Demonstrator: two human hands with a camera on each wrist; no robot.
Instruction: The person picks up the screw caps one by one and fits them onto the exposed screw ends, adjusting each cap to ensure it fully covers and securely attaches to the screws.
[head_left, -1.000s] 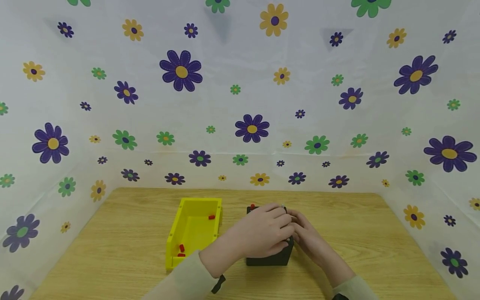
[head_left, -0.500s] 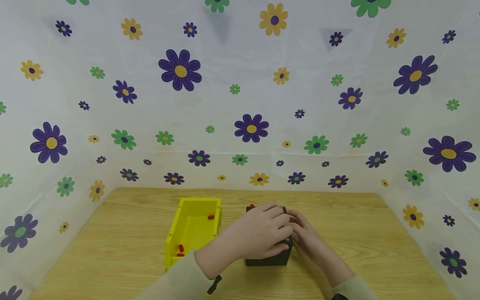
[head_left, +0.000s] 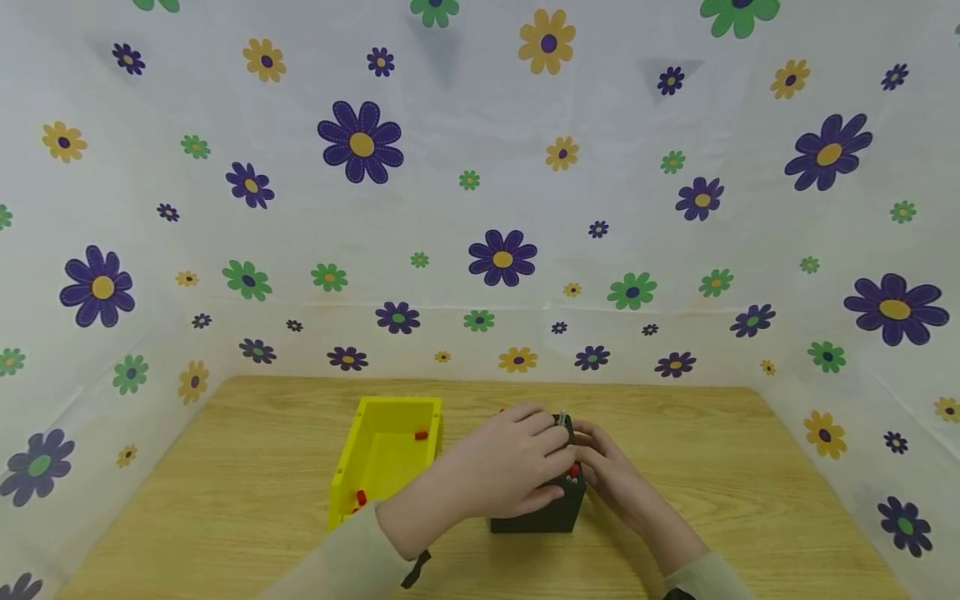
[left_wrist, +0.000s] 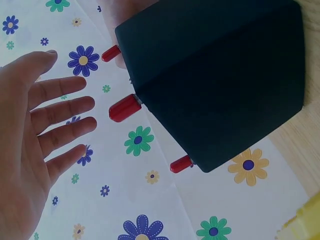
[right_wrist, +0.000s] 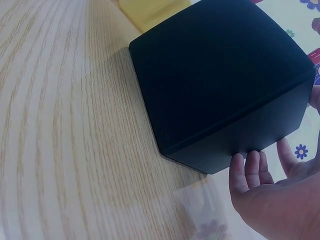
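Note:
A black box (head_left: pixel 536 517) stands on the wooden table (head_left: pixel 712 467), just right of a yellow open box (head_left: pixel 401 404). My left hand (head_left: pixel 551 450) lies over the black box's top, hiding most of it. In the left wrist view the left hand (left_wrist: pixel 35 135) has straight, spread fingers and holds nothing, close to three red pegs (left_wrist: pixel 125 107) sticking out of the black box (left_wrist: pixel 220 75). One red peg (head_left: pixel 573 471) shows by my left thumb. My right hand (head_left: pixel 611 471) rests against the box's right side; the right hand's (right_wrist: pixel 260 185) straight fingers touch the black box (right_wrist: pixel 215 75) edge.
The yellow box holds a few loose red pieces (head_left: pixel 422 435) and touches the black box's left. Flowered white sheets (head_left: pixel 502 254) wall the table at the back and both sides. Bare wood (right_wrist: pixel 50 125) lies in front of the black box.
My left hand and forearm have slid slightly left over the black box. A red peg now shows at the box's near right corner by the thumb. The right hand has barely moved.

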